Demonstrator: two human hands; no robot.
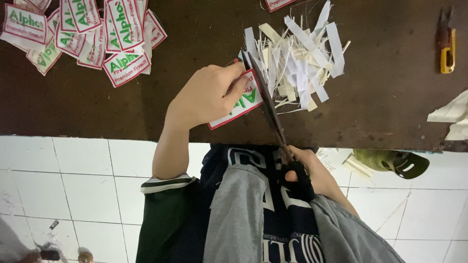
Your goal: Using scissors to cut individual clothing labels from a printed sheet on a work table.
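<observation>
My left hand (207, 95) pinches a white cloth label (240, 104) with a red border and green lettering, held over the dark brown table (380, 102). My right hand (312, 170) grips the black handles of a pair of scissors (267, 104). The long blades run along the label's right edge, tips pointing away from me. Just beyond the blade tips lies a heap of white and cream trimmed strips (297, 61).
A pile of the same red-bordered labels (87, 34) lies at the table's far left. A small yellow thread snipper (447, 46) rests at the far right, with white scraps (451, 114) near the right edge. Below the table are white floor tiles and a green sandal (392, 160).
</observation>
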